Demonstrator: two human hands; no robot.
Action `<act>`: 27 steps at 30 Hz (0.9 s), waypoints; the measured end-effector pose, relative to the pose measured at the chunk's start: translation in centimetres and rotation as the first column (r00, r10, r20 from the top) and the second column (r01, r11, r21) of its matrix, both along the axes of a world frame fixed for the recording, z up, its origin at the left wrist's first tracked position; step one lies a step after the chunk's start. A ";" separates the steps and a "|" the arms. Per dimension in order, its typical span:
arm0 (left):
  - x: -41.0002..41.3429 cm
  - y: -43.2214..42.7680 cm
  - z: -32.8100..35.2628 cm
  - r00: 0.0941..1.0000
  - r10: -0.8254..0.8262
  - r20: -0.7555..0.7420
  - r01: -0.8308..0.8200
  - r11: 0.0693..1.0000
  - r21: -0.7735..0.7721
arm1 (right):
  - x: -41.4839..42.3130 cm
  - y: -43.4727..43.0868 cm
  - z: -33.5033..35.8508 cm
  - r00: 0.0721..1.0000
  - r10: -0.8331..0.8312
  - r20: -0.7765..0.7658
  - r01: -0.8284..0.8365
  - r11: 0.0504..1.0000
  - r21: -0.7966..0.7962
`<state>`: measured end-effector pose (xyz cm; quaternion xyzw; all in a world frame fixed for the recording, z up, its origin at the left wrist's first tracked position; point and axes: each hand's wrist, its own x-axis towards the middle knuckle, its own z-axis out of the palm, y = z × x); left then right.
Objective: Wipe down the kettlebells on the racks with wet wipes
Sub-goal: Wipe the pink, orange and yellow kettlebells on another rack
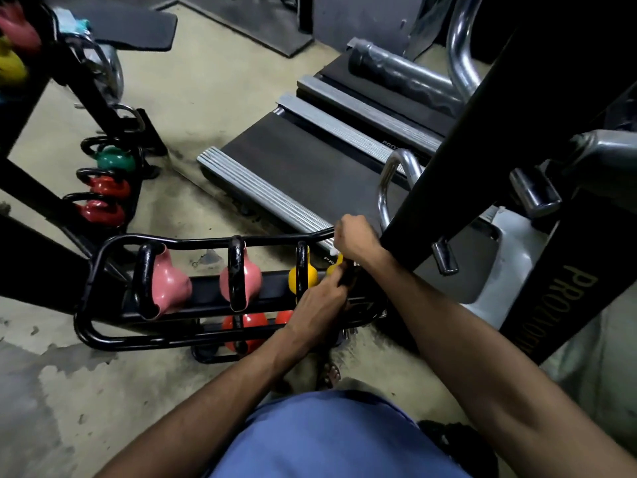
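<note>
The right hand (355, 236) clamps a wipe (333, 251) on the end kettlebell (333, 269). The left hand (319, 300) grips its handle. The pink ones (251, 279) left of the hands probably remain.

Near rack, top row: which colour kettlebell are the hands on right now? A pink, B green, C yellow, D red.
C: the left hand and the right hand, which holds a white wipe, meet at the yellow kettlebell at the row's right end.

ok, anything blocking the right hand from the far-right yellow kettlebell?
Nothing visible. The right hand holds the wipe right at the far-right yellow kettlebell; the left hand grips it from the near side.
</note>
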<state>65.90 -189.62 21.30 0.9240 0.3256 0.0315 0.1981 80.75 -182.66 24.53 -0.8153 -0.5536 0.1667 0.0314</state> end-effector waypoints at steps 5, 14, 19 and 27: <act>-0.2 0.2 -0.6 0.994 -0.043 0.102 0.045 0.999 -0.016 | -1.1 0.4 0.1 0.993 0.056 -0.108 -0.056 0.998 0.000; -0.4 0.4 -2.0 0.992 -0.031 0.126 0.029 0.999 0.020 | -1.6 0.7 0.3 0.999 -0.033 0.025 0.034 0.998 -0.055; -0.5 1.0 -1.6 0.993 -0.047 0.108 0.050 0.998 -0.025 | 0.1 0.6 -0.6 0.970 -0.187 -0.158 0.168 0.978 -0.126; 0.5 1.6 -0.1 0.994 -0.084 0.069 0.085 0.996 -0.003 | -0.4 1.1 1.5 0.973 0.228 -0.029 -0.230 0.956 -0.185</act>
